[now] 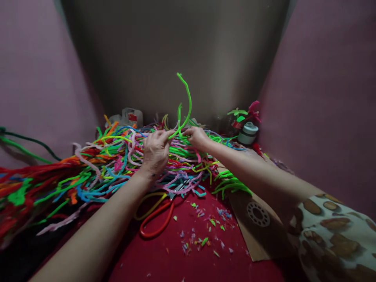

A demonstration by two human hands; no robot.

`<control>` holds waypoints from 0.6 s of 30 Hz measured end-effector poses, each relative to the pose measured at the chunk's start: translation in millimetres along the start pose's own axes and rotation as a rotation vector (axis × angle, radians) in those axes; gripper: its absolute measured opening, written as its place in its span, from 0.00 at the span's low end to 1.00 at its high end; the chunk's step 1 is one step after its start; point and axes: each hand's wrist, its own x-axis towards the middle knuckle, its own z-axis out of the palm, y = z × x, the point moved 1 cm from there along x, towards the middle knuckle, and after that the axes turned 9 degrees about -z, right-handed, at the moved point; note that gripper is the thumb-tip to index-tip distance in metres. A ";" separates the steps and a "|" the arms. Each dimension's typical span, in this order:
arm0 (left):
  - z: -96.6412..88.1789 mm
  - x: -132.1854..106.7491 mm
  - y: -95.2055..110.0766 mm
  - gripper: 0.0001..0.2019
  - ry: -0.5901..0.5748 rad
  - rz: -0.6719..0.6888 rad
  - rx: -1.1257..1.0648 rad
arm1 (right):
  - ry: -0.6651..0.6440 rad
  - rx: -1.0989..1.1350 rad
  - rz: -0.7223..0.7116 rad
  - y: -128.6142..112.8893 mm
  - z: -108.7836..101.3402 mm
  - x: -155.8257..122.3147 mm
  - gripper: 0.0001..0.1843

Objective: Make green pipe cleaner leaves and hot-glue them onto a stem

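Note:
A bright green pipe cleaner [189, 100] curves upward between my two hands. My left hand [156, 150] is closed, pinching its lower part between thumb and fingers. On the other side my right hand [197, 138] has its fingers pressed together at the green stems; exactly what lies in the fingertips is hard to see. A shorter green end rises beside the long one. Beneath both hands spreads a large heap of coloured pipe cleaners [108, 172]. Scissors with one red and one yellow handle [157, 221] lie below my left hand, blades partly under the heap.
Coloured clippings [202, 241] are scattered on the red cloth [164, 260]. A cardboard piece [249, 239] with a printed ring lies under my right forearm, with green pipe cleaners [232, 184] by it. A small pale jar [248, 133] and a pink pipe-cleaner flower [254, 111] stand back right.

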 end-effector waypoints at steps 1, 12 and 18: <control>1.1 2.7 -0.8 0.16 0.005 0.016 0.018 | -0.007 0.006 -0.033 -3.5 5.9 -3.7 0.22; 40.1 45.9 -19.4 0.16 -0.432 -0.014 0.400 | -0.087 0.069 -0.132 -10.3 4.8 -26.5 0.15; 30.9 47.1 -53.2 0.20 -0.455 -0.262 0.392 | 0.131 0.080 0.159 22.5 -19.5 2.3 0.16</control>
